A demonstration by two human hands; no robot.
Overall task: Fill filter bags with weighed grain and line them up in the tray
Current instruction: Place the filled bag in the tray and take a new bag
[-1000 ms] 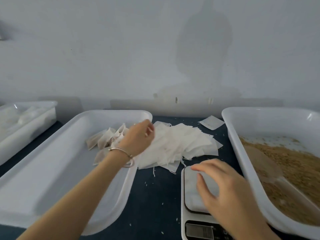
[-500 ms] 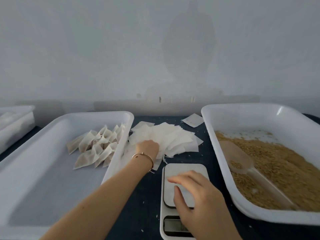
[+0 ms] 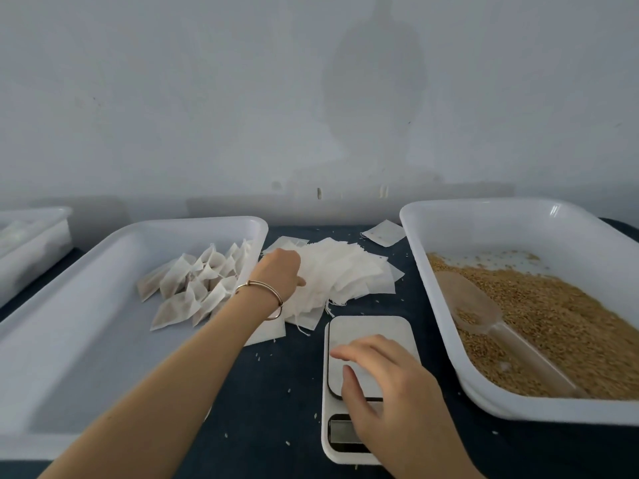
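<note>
Trays: 3 white ones in view. Left tray is holding the filled bags, roughly a dozen, overlapping in a loose cluster near its far right corner; exact count not readable. Right tray is holding the grain w/ 1 clear scoop lying in it, a few grains in its bowl. 3rd tray is sitting at far left edge, contents blurred.

Btwn the two main trays, 1 pile of empty filter bags is lying on the dark table; too many to count. 1 loose bag is sitting apart, behind the pile.

Left hand, w/ 1 bracelet at the wrist, is resting on the pile's left edge, fingers curling down into the bags; can't tell if it's actually gripping one.

Right hand is hovering over 1 scale, fingers relaxed and spread, holding nothing; it's covering part of the display. Scale platform is bare.

Stray grains are lying scattered on the table around the scale.
</note>
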